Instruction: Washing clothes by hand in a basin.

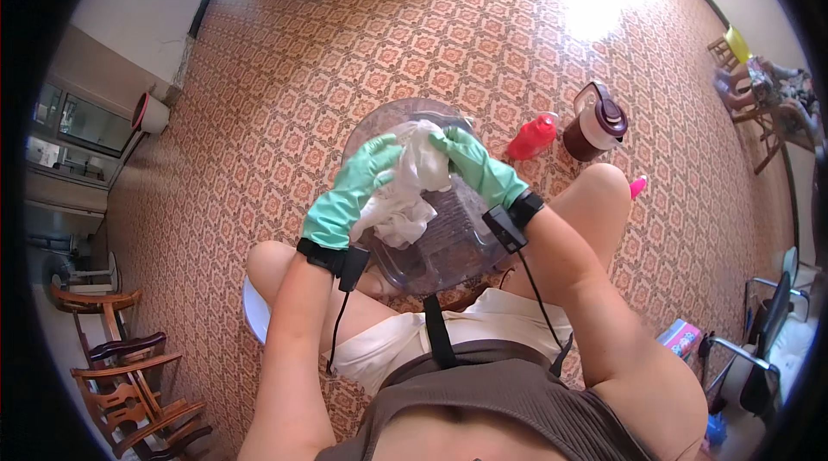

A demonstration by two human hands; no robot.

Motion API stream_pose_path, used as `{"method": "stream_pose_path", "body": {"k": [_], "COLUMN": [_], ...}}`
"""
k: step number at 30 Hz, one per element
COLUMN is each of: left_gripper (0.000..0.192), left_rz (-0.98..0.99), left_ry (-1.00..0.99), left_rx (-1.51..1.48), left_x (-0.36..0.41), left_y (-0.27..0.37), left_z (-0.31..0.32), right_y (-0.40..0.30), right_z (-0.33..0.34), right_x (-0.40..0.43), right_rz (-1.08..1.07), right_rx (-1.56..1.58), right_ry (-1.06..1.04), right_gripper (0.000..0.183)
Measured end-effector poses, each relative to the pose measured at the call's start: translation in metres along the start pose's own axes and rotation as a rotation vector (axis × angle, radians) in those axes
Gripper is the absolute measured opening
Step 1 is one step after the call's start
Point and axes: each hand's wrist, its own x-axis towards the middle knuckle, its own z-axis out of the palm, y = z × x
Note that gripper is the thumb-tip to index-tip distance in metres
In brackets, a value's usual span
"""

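Note:
A wet-looking white cloth (404, 202) is bunched and lifted over a clear plastic basin (446, 273) with a ribbed washboard surface (460, 218). My right hand (475, 160), in a green rubber glove, pinches the cloth's upper right part between thumb and fingers. On the cloth's left side is my left hand (359, 183), gloved the same way, with its fingers somewhat apart. Whether those fingers grip the fabric or only touch it is hard to tell. The cloth's lower folds hang down into the basin, between my bent knees.
Right of the basin stand a red bottle (533, 136) and a pitcher (594, 128) of dark liquid. A pink object (638, 187) lies by my right knee. Wooden chairs (129, 390) are at lower left, a metal-armed chair (763, 338) at lower right. A person (770, 89) sits far right.

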Motion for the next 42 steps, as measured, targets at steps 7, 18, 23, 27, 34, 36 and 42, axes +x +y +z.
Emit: {"method": "stream_pose_path", "body": {"k": [7,18,23,27,34,36,42], "left_gripper": [0.045,0.034,0.03,0.03,0.044,0.053,0.062], "left_rz": [-0.076,0.202,0.236,0.411,0.039,0.049,0.212], "left_ry": [-0.236,-0.065,-0.031,0.008,0.409,0.395,-0.075], "left_rx": [0.488,-0.285,-0.401,0.153,-0.39,-0.53,-0.729], "left_x": [-0.035,-0.012,0.009,0.02,0.019,0.019,0.029], "left_y": [-0.002,-0.031,-0.059,-0.073,-0.056,-0.054,-0.05], "left_z": [0.064,0.034,-0.001,0.001,-0.008,-0.012,-0.004], "right_y": [0.045,-0.033,-0.045,-0.01,0.026,0.02,-0.008], "right_z": [0.014,0.006,0.028,0.017,0.005,0.004,0.009], "right_x": [-0.021,-0.001,-0.013,0.009,0.02,0.018,0.006], "right_rz": [0.13,0.194,0.182,0.187,0.172,0.289,0.276], "right_rx": [0.343,-0.178,0.139,-0.043,-0.061,-0.356,-0.633], "right_ry": [0.098,-0.068,-0.063,0.025,0.164,0.01,-0.203], "right_gripper": [0.036,0.054,0.062,0.037,0.028,0.028,0.032]}}
